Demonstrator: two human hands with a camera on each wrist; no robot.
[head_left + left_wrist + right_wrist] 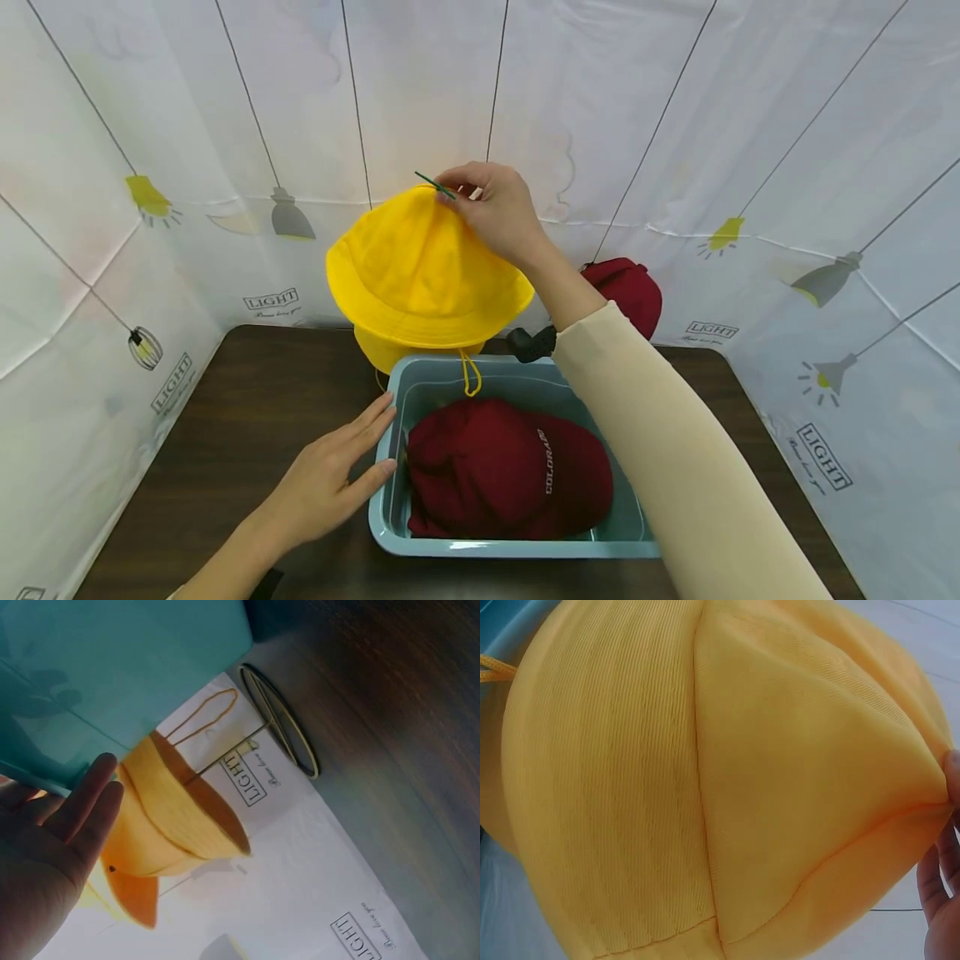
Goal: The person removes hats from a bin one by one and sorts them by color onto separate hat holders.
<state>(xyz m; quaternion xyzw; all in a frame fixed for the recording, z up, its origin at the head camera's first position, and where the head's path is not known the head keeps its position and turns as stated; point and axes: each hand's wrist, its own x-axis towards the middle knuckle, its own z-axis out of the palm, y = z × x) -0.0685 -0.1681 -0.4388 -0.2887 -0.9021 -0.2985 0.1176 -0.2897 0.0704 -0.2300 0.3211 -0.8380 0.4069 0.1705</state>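
Note:
My right hand pinches the peak of a yellow bucket hat's crown, and the cloth is drawn up into folds there. A thin green strip shows at those fingertips. Below this hat sits more yellow headwear, over a thin metal stand with a round base. A yellow cord loop dangles over the back rim of a blue plastic bin. My left hand has its fingers extended, their tips at the bin's left rim. Inside the bin lies a maroon cap lettered COLORADO.
Another maroon cap stands behind the bin, partly covered by my right forearm. A black object shows beside the right sleeve. The dark wooden table meets white curtains printed with lamps at the back and sides.

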